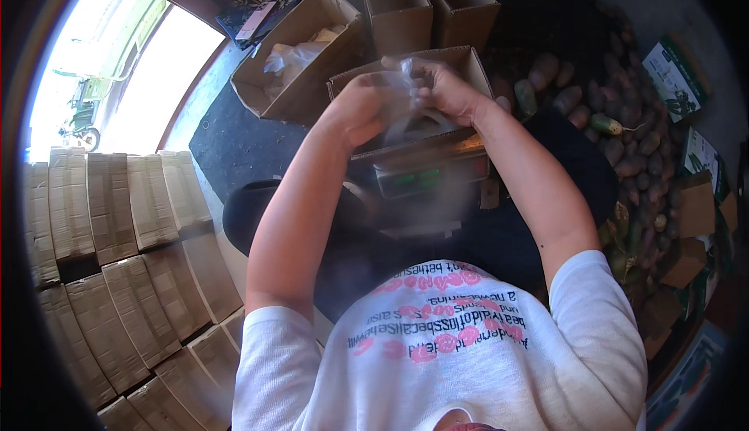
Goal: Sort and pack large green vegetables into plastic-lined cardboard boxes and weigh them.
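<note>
My left hand (365,102) and my right hand (452,92) meet over an open cardboard box (473,72). Between them is a clear plastic bag (407,92), its neck gathered and pinched in the fingers of both hands. The lower part of the bag hangs into the box, and its contents are hard to make out. Under the near side of the box sits a weighing scale (406,181) with a lit green display. Some blur covers the fingers and the bag.
Beyond stand an open box with plastic inside (269,80) and two tall open boxes (394,10). Closed cartons (140,290) are stacked at left. A pile of oblong reddish-brown and green produce (624,142) spreads at right, beside printed boxes (675,80). A phone (256,20) lies far left.
</note>
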A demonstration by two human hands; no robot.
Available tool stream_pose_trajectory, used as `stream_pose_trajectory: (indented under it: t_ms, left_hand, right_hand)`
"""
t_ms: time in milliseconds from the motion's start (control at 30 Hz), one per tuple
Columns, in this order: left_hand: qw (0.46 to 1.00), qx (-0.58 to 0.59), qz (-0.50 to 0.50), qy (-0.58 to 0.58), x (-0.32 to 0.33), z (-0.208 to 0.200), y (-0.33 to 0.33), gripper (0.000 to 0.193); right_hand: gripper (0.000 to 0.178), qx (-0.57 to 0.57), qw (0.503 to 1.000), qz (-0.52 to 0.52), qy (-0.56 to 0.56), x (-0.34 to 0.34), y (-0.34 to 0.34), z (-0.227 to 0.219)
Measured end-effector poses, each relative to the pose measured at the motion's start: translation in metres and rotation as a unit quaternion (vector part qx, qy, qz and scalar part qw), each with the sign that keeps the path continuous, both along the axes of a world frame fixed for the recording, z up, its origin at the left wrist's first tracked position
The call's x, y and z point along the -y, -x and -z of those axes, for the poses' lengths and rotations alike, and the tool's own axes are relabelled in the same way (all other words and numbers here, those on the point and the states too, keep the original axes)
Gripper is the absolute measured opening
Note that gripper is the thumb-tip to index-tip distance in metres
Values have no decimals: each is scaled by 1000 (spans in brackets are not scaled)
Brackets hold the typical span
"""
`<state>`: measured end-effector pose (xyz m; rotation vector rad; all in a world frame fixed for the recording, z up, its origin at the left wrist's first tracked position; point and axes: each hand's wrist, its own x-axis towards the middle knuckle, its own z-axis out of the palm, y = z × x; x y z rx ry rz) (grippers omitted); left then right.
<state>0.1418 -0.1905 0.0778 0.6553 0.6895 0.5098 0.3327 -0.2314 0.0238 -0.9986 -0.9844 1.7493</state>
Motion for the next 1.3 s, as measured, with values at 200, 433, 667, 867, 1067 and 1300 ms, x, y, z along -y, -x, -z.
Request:
stream_pose_trajectory:
  t_ms: [200, 433, 667, 867, 1067, 1300]
  left_hand:
    - [952, -247, 141, -114, -17, 11, 0, 20]
    - [903, -20, -314, 291, -14, 75, -22, 10]
    - [825, 25, -484, 292, -30, 110, -25, 19]
    - [880, 5, -387, 275, -18, 72, -8, 20]
    - [861, 115, -398, 296, -9, 104, -9, 25]
    - [987, 37, -150, 47, 10, 64, -7, 28]
  right_hand:
    - [44, 314, 939, -66, -126, -7, -11, 6]
    - [12, -158, 859, 350, 338, -12, -31, 38]
    - [21, -197, 728, 559, 344, -15, -11, 64]
    - [22, -173, 786, 519, 286, 10, -9, 20]
    - [18, -392, 824, 378, 154, 16, -18, 54]
    - [40, -7, 964, 255, 80, 13, 16, 17]
